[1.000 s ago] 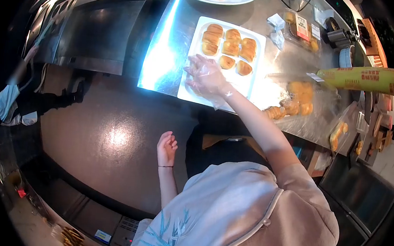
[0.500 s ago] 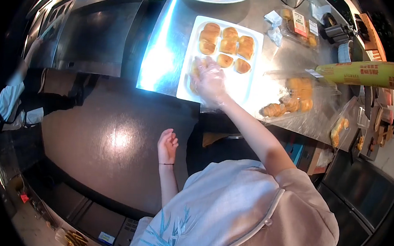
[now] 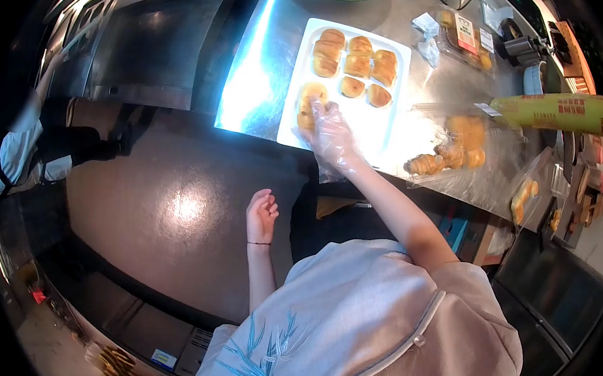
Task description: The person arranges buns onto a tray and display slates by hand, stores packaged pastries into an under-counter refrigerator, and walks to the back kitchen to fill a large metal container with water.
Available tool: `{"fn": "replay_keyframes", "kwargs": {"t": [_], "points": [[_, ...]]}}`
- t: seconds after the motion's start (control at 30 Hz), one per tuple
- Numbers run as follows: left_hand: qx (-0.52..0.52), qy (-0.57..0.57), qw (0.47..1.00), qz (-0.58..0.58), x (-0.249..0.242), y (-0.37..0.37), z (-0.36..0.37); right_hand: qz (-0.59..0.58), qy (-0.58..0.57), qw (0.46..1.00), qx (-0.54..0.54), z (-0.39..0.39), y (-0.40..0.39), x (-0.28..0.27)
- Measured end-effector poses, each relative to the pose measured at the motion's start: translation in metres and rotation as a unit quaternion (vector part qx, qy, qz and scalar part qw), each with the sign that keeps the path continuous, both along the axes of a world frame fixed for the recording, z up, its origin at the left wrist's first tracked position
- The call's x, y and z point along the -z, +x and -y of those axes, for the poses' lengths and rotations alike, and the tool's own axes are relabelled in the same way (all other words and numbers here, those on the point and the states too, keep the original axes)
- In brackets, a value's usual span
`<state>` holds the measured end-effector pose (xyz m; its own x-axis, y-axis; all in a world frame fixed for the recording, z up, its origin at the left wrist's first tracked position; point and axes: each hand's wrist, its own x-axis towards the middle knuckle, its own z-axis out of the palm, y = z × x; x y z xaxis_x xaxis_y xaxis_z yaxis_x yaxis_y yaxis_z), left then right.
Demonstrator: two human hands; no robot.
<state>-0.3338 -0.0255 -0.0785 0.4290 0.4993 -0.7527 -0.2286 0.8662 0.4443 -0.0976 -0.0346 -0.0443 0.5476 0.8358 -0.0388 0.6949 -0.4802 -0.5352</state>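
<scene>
The right hand [image 3: 332,131], in a thin clear glove [image 3: 339,154], works at the near left of the white tray [image 3: 374,129], where its fingers touch the near rolls [image 3: 314,90]; whether they pinch or merely rest there I cannot tell, since the hand hides part of the contact. The tray lies flat on the bench [image 3: 430,92]. Farther in, the other rolls [image 3: 357,65] stand in close lines, golden side up, beyond my fingertips. The left hand [image 3: 262,217], bare and loosely curled, grips nothing and hangs over the floor, well apart from the tray. For sound handling I judge it best to bear on the rolls by their sides with the finger pads, lightly, since a soft crumb probably dents under pressure. I should open the fingers a little and lift straight up on letting go, so that the loose glove does not catch a crust or drag a neighbour out of line. The wrist should ride above the tray's near rim, lest it push the tray. The clear pack [image 3: 468,130], with more rolls inside, sits to the right, so I would swing the forearm high enough to pass it.
</scene>
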Motion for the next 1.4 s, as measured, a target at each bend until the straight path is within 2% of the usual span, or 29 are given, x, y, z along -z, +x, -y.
{"fn": "replay_keyframes", "kwargs": {"t": [0.37,0.47,0.57,0.63,0.7,0.77,0.83,0.9,0.93,1.0,1.03,1.1,1.13,1.17,1.23,1.27,1.37,1.4], "points": [[0.002,0.000,1.000,-0.018,0.003,-0.008,0.003,0.024,-0.016,1.000,0.011,0.006,-0.005,-0.007],[0.004,0.003,1.000,-0.012,0.008,-0.010,0.002,-0.003,-0.010,1.000,0.000,0.007,0.007,-0.015],[0.009,0.007,1.000,-0.010,0.005,-0.008,-0.001,-0.026,-0.003,0.999,0.033,-0.010,0.027,-0.011],[0.008,0.008,1.000,-0.011,0.003,-0.005,-0.002,0.186,0.123,0.972,0.071,-0.025,0.039,0.007],[0.005,0.013,1.000,-0.011,0.003,-0.004,-0.005,0.199,0.177,0.962,0.052,-0.035,0.054,0.019],[0.022,0.023,0.999,0.031,0.005,-0.009,-0.008,0.142,0.036,0.989,0.021,-0.043,0.059,0.007],[0.008,0.012,1.000,-0.016,0.003,-0.002,-0.010,0.173,0.036,0.984,-0.011,-0.043,0.060,0.015],[0.009,0.012,1.000,-0.005,0.014,-0.003,-0.015,0.135,-0.008,0.991,-0.022,-0.041,0.057,0.001],[-0.006,0.023,1.000,-0.003,0.011,-0.003,-0.020,0.144,0.004,0.989,-0.027,-0.046,0.054,-0.001],[-0.008,0.033,0.999,-0.002,0.008,0.002,-0.028,0.138,0.123,0.982,0.036,-0.044,0.056,0.009],[-0.025,0.039,0.999,0.004,0.005,0.005,-0.033,0.141,0.122,0.981,0.046,-0.040,0.059,0.015],[-0.028,0.043,0.999,0.018,0.007,0.007,-0.037,0.173,0.275,0.946,-0.017,-0.026,0.067,0.024],[-0.016,0.044,0.999,0.016,0.007,0.008,-0.037,0.073,0.204,0.976,-0.008,-0.015,0.056,-0.015],[-0.004,0.047,0.999,0.014,0.007,0.011,-0.037,0.078,0.198,0.977,0.013,0.001,0.054,-0.026],[0.035,0.036,0.999,0.007,0.017,0.013,-0.032,0.055,0.187,0.978,-0.067,0.033,0.050,-0.036],[0.049,0.018,0.999,-0.010,0.024,0.014,-0.029,0.016,0.151,0.988,-0.041,0.051,0.043,-0.045],[0.129,-0.011,0.988,-0.085,0.039,0.018,-0.009,0.060,0.169,0.978,-0.106,0.117,0.044,-0.028],[0.166,-0.013,0.983,-0.082,0.051,0.017,-0.008,0.094,0.140,0.979,-0.112,0.137,0.045,-0.044]]}}
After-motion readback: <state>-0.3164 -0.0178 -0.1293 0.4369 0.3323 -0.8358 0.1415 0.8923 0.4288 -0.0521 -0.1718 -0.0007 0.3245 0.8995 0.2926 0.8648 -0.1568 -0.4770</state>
